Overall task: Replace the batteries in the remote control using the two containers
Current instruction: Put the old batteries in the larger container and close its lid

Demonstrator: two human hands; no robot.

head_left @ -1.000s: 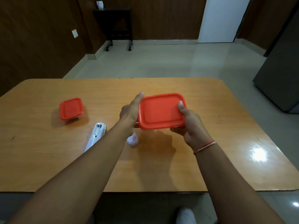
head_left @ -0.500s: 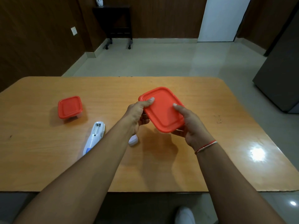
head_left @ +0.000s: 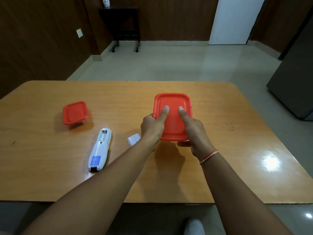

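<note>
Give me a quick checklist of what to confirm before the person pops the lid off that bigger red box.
1. Both hands on the big box: ok. The left hand and right hand each have a thumb on its lid.
2. Lid on the big box shut: ok, it sits flat.
3. Batteries inside the box: cannot tell, the lid hides them.
4. Remote ready: ok, it lies back-up on the table with its battery bay open and looking empty.
5. Battery cover off: ok, it lies beside the left wrist.
6. Small box out of the way: ok, shut, far left.
</note>
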